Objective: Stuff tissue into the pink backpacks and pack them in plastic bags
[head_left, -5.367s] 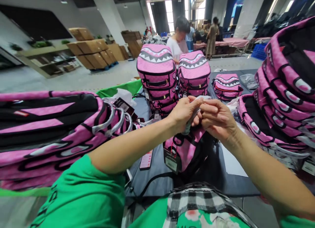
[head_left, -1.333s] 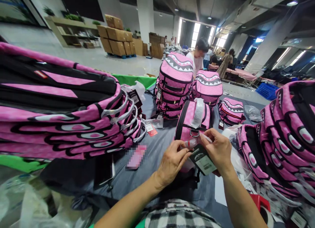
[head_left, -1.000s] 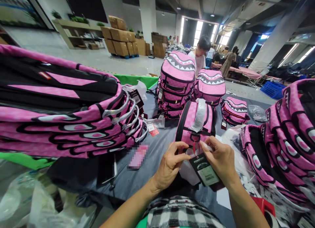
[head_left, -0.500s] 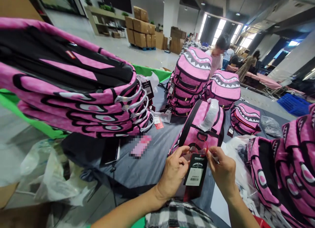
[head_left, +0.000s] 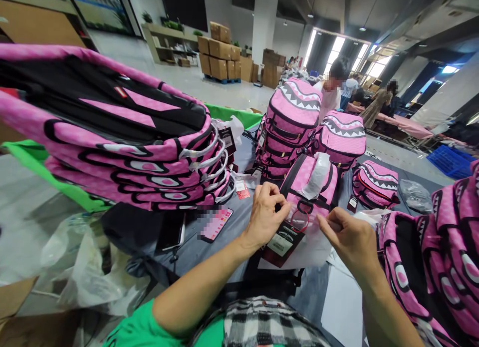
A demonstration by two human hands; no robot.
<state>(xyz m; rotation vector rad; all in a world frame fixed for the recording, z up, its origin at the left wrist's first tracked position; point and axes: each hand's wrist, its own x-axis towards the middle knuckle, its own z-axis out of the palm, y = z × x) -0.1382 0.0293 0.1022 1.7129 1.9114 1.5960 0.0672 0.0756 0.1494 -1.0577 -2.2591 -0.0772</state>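
Observation:
A pink backpack (head_left: 294,174) with black trim stands in front of me, its top handle (head_left: 317,176) wrapped in white film. From its black loop hangs a black hang tag (head_left: 285,241) with a white barcode label, on a red string (head_left: 300,220). My left hand (head_left: 266,214) is closed just above the tag, fingertips by the string. Right of the string, my right hand (head_left: 350,237) has its thumb and curled fingers pinched together. A translucent sheet (head_left: 316,244) spreads below and between the hands. Whatever the fingertips hold is too small to make out.
Stacked pink backpacks rise on the left (head_left: 164,152), at the back (head_left: 292,122) and on the right (head_left: 445,257). A small pink bag (head_left: 376,182) lies behind my right hand. A phone (head_left: 217,224) and white paper (head_left: 342,302) rest on the grey cloth. A person (head_left: 331,90) stands beyond.
My hands have moved apart, the left one up and the right one to the right. The tag has gone from upright between them to tilted, lower left. More of the translucent sheet shows.

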